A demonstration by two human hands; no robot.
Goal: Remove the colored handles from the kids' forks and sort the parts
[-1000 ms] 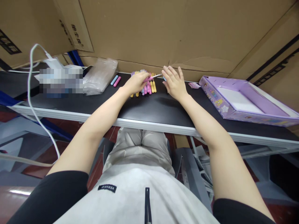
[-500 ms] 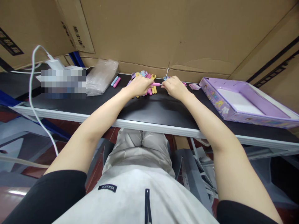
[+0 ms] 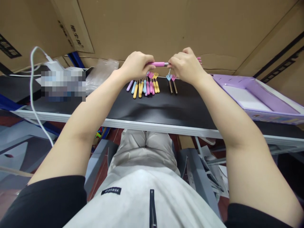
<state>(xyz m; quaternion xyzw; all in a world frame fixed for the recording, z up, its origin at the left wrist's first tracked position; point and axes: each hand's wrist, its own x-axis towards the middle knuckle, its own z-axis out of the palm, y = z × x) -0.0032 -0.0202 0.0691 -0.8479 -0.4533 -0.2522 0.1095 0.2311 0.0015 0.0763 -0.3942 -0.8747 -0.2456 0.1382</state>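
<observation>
Here, a pink back scratcher (image 3: 159, 64) is held up over the bench (image 3: 154, 110), near its back edge, its long axis level and running roughly along that edge. Its handle points to the bench's left end; past the right hand (image 3: 186, 65), a pink claw (image 3: 199, 60) shows toward the right end. The left hand (image 3: 137, 65) has thumb and fingers pinched on the handle, and the right hand's fingers are closed around the metal rod. Both hands are palm down, backs to the camera, with the forearms slanting inward across the front edge. Under and beside the left hand lies a fan of scratchers (image 3: 141, 87), handles toward the front edge; that hand hides some of their claws. Between the hands, two bare-rod scratchers, one blue (image 3: 170, 87) and one pink (image 3: 175, 87), lie near the back edge. Toward the right end stands an open purple box (image 3: 275, 117), partly covered by the right forearm. On the left are a clear plastic bag (image 3: 104, 69), a blurred patch and a white cable (image 3: 35, 101). Cardboard (image 3: 142, 28) rises behind the back edge.
</observation>
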